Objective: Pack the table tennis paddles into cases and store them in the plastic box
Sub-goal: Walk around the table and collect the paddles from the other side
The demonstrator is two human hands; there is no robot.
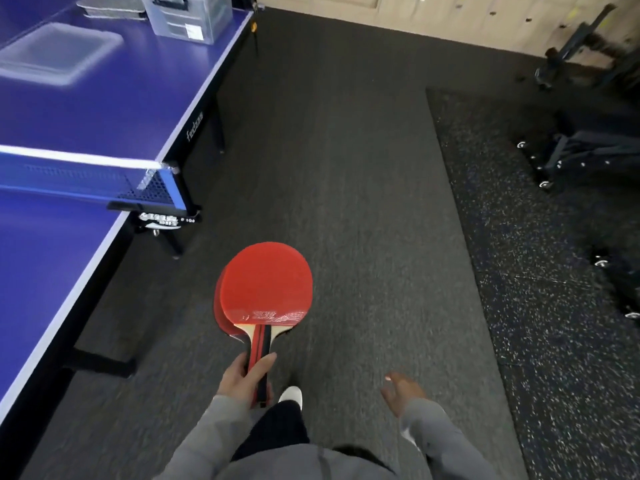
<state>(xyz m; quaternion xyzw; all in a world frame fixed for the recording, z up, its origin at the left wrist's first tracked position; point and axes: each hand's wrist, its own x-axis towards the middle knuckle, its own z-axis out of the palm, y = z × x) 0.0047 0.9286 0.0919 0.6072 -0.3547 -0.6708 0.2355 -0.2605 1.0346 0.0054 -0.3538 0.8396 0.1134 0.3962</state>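
Note:
My left hand (pixel 242 379) grips the handles of two stacked red table tennis paddles (pixel 265 289), blades pointing away from me over the dark floor. My right hand (pixel 401 393) hangs free at my side with relaxed fingers and holds nothing. On the far end of the blue table (pixel 104 109) stands a clear plastic box (pixel 187 15). Its clear lid (pixel 59 53) lies flat nearby. Grey paddle cases (pixel 110 6) are stacked at the table's far edge, left of the box.
The table's net (pixel 79 178) and its clamp post (pixel 162 216) stick out at the left. Dark carpet stretches ahead, with a speckled rubber mat (pixel 536 271) to the right. Black wheeled equipment (pixel 588 157) stands at the right.

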